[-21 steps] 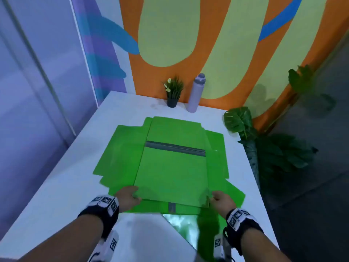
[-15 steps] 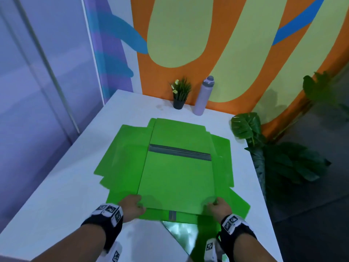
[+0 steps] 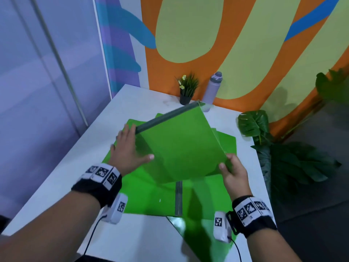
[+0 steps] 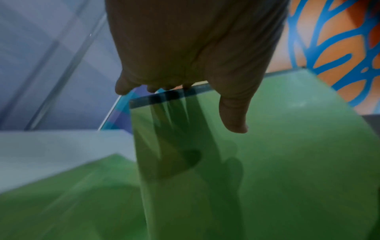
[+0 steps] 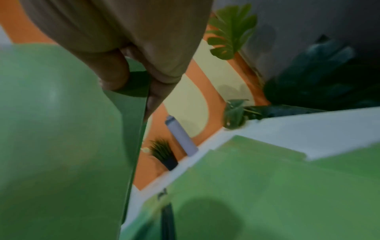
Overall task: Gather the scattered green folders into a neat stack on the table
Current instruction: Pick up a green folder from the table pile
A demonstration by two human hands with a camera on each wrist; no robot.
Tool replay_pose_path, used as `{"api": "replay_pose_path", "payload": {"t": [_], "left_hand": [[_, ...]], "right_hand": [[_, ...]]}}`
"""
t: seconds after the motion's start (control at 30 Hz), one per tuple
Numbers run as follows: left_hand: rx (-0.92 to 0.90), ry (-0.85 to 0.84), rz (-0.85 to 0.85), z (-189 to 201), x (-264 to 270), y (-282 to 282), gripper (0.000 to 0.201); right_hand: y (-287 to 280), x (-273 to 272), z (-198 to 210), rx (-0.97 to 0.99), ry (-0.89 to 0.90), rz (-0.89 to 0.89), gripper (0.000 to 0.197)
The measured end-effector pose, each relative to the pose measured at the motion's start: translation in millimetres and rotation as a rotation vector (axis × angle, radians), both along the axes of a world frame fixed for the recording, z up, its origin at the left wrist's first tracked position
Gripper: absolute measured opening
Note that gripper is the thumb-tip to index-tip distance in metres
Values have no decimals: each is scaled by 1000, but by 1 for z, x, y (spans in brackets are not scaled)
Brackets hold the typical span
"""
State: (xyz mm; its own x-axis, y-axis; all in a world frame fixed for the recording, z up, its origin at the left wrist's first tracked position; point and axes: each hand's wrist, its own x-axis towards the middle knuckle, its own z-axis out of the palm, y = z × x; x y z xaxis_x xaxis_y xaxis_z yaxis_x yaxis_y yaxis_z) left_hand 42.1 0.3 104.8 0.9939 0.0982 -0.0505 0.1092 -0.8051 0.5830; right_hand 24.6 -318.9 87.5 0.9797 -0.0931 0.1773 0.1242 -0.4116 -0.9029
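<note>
Here I see the white table (image 3: pixel 143 103) filling most of the head view, set against an orange and yellow painted wall. Spread across it are the other green folders (image 3: pixel 151 201), overlapping one another loosely and not squared up; one of them shows a grey spine strip pointing toward me.

Above that spread I hold one green folder (image 3: pixel 181 148) lifted clear of the table and tilted, its grey spine edge uppermost and slanting from lower left to upper right. My left hand (image 3: pixel 128 154) takes the folder's left side near the spine: the left wrist view shows the fingers spread behind the sheet, their shadow visible through it, and the thumb lying on the front face, so that grip is closed on the folder. My right hand (image 3: pixel 234 173) pinches the lower right corner, thumb on the front and fingers behind, confirmed in the right wrist view.

Beside the table's right edge stands a large leafy plant (image 3: pixel 253 125). At the far edge, against the wall, stand a lilac bottle (image 3: pixel 213 89) and, just left of it, a small potted plant (image 3: pixel 187 89).
</note>
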Motion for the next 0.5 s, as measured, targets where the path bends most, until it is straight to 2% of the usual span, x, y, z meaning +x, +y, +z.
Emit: {"api": "replay_pose_path", "payload": {"t": [0.07, 0.1, 0.17, 0.23, 0.3, 0.37, 0.4, 0.47, 0.5], "left_hand": [[62, -134, 52, 24, 2, 5, 112], [49, -209, 73, 34, 0, 8, 98], [-28, -381, 116, 48, -5, 16, 54], [-108, -439, 139, 51, -12, 27, 22], [-148, -424, 155, 47, -20, 38, 14], [-142, -400, 206, 38, -30, 48, 16], [-145, -381, 237, 33, -36, 52, 18], [-208, -306, 299, 17, -48, 55, 20], [-251, -248, 337, 7, -54, 57, 20]], "right_hand": [[6, 1, 20, -15, -106, 70, 64], [10, 1, 30, -12, -165, 84, 61], [18, 0, 41, 33, -283, 74, 52], [23, 5, 39, 138, -317, -3, 43], [26, 12, 21, 116, -187, -139, 40], [28, 13, -11, -52, 81, -264, 38], [30, 9, -31, -160, 220, -264, 29], [40, -6, -69, -389, 427, -100, 8], [45, -15, -87, -493, 501, -1, 9]]}}
